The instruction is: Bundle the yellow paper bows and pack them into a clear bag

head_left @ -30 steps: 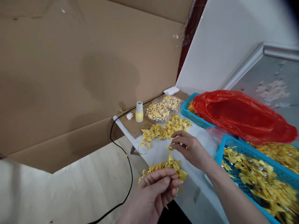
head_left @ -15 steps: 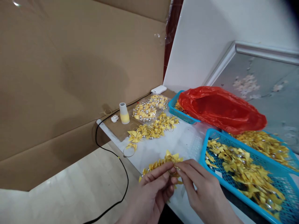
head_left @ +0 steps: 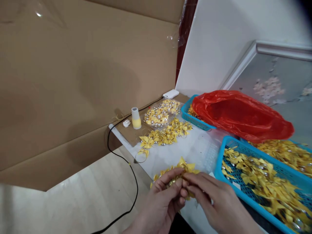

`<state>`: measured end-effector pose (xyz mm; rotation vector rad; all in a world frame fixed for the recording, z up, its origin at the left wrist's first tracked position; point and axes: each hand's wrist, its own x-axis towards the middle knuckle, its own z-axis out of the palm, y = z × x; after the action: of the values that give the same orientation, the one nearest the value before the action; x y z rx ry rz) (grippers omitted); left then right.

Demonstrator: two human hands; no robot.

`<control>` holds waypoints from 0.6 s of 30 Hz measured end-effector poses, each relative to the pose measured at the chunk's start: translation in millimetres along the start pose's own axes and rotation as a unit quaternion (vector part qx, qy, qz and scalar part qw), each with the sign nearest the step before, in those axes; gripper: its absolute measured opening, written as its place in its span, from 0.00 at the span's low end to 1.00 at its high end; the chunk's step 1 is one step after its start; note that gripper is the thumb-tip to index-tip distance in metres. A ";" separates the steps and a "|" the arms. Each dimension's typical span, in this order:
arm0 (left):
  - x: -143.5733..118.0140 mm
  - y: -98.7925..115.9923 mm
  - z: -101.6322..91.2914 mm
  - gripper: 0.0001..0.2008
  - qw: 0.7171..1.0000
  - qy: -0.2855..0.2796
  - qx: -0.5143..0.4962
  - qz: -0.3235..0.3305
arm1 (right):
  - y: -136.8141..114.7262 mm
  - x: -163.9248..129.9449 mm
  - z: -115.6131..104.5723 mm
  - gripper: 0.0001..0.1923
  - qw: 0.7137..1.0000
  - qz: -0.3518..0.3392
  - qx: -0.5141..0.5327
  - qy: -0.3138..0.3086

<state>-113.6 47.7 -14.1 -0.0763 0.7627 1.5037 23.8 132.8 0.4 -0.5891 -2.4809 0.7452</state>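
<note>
A garland of yellow fabric flowers (head_left: 187, 165) is bunched between my hands near the front of the white table. My left hand (head_left: 163, 199) is closed round it, thumb and forefinger pinching a gold, wire-like part. From the other side my right hand (head_left: 215, 194) pinches the same work with its fingertips close to the left ones. The fingers hide exactly what lies between the tips. Just beyond them, a strand of yellow flowers with silver beads (head_left: 165, 136) lies on the tabletop (head_left: 179, 150).
Blue baskets of yellow flowers (head_left: 223, 156) stand to the right, with a red plastic bag (head_left: 243, 113) over the back ones. Farther back are clear-bagged beaded flowers (head_left: 157, 117), a grey-and-yellow cone (head_left: 136, 118) and a white device (head_left: 170, 94). A black cable (head_left: 135, 185) hangs off the left edge.
The whole view has shifted slightly, so things appear farther right. My right fingertips have closed in against the left ones, and the gold wire between them is less exposed.
</note>
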 end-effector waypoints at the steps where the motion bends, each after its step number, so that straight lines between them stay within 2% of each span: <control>1: -1.0 0.8 -1.0 0.13 1.000 -0.002 -0.004 0.003 | -0.2 4.4 -5.5 0.14 1.000 0.006 -0.002 0.006; 4: -4.1 2.7 -3.7 0.09 1.000 -0.006 -0.006 0.005 | -4.3 28.2 -15.8 0.12 0.999 0.011 -0.021 0.022; 6: -5.5 2.3 -5.3 0.06 1.000 -0.018 0.003 -0.005 | -11.5 51.7 -12.4 0.11 0.999 -0.010 -0.041 -0.003; 8: -6.4 0.2 -7.0 0.05 0.999 -0.040 0.014 -0.019 | -20.9 75.9 0.6 0.11 0.993 -0.050 -0.084 -0.071; 9: -6.6 -1.3 -8.0 0.06 0.998 -0.051 0.019 -0.025 | -25.5 86.4 9.8 0.11 0.981 -0.076 -0.122 -0.131; 12: -6.8 -5.9 -12.3 0.11 0.996 -0.074 0.025 -0.032 | -34.8 106.4 40.2 0.07 0.956 -0.131 -0.152 -0.214; 15: -5.9 -8.9 -17.4 0.13 0.996 -0.077 0.022 -0.026 | -36.3 111.7 62.1 0.06 0.941 -0.161 -0.162 -0.249; 18: -3.5 -11.2 -21.1 0.12 0.997 -0.076 0.015 -0.020 | -33.7 113.6 72.3 0.06 0.936 -0.162 -0.164 -0.265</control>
<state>-111.6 32.9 -33.1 0.0456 0.6574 1.4420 -114.9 138.2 3.4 -0.0681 -3.1293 0.3911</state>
